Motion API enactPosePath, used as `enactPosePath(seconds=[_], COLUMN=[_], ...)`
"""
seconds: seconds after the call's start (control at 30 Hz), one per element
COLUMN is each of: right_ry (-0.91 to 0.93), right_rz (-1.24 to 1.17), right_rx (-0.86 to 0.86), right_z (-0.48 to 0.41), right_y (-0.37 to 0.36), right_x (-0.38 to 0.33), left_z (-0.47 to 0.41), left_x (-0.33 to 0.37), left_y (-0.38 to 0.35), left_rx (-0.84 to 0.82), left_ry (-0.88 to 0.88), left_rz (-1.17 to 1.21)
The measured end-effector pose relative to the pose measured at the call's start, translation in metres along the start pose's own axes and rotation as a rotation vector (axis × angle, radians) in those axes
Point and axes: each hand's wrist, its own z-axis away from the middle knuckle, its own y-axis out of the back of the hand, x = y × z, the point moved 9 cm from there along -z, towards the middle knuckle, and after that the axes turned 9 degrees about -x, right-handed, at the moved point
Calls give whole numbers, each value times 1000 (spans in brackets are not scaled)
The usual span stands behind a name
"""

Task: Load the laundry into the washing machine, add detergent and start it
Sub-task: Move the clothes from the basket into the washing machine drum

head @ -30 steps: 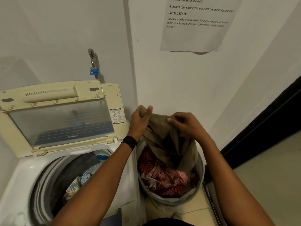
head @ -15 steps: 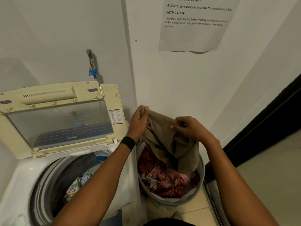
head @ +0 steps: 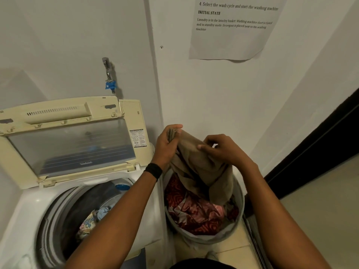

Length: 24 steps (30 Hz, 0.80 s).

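Your left hand (head: pixel 166 145) is closed around a bunched edge of the brown cloth (head: pixel 196 169), with the gathered end sticking up between your thumb and fingers. Your right hand (head: pixel 222 150) pinches a fold of the same cloth near its top, thumb laid on the fabric and fingers curled over it. So the cloth is held at two points close together, your left grip a little higher and nearer the wall.

From both grips the brown cloth hangs down, and its lower part is inside the grey laundry basket (head: pixel 213 236). There it lies over a red patterned fabric (head: pixel 184 210) that fills the basket. The basket stands on the floor just beside the right side of the washing machine (head: pixel 25 206).

The washing machine's lid (head: pixel 71 148) is raised and leans back toward the wall. In the open drum lie a floral garment (head: pixel 88 225) and a light blue piece (head: pixel 104 211). You wear a black wristband (head: pixel 153 170) on your left wrist. A tap (head: pixel 108 74) is on the wall above the lid, and a printed notice (head: pixel 231 35) hangs above the basket.
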Motion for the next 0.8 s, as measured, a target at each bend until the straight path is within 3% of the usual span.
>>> enactPosePath(seconds=[0.1, 0.23, 0.4, 0.67, 0.8], right_ry=[-26, 105, 235, 5, 96], right_rz=[-17, -170, -248, -38, -133], right_rx=[45, 230, 157, -72, 88], right_z=[6, 8, -2, 9, 15], right_y=[13, 29, 8, -3, 21], right_x=[5, -19, -45, -8, -21], left_z=[1, 3, 0, 3, 7], left_x=[-8, -7, 7, -3, 4], left_y=[7, -8, -21, 9, 0], left_rx=[4, -50, -70, 60, 28], left_ry=[43, 42, 1, 21, -10], left_rz=[20, 32, 70, 122, 106])
